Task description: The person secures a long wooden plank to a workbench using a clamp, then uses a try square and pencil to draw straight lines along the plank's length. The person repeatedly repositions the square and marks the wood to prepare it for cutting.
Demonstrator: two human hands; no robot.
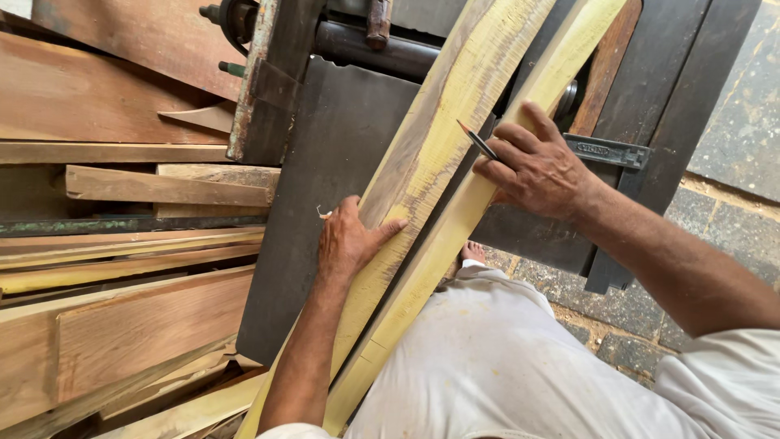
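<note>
Two long yellowish planks (431, 154) run diagonally from near left up to far right across a dark metal machine table (325, 162), their edges just beside each other. Stacked lumber (122, 325) crowds the left side, while stone paving (731, 122) lies to the right. The left hand (349, 240) lies flat and spread open on the left plank, gripping nothing. The right hand (536, 167) rests on the right plank, fingers curled around a pencil (478, 142).
</note>
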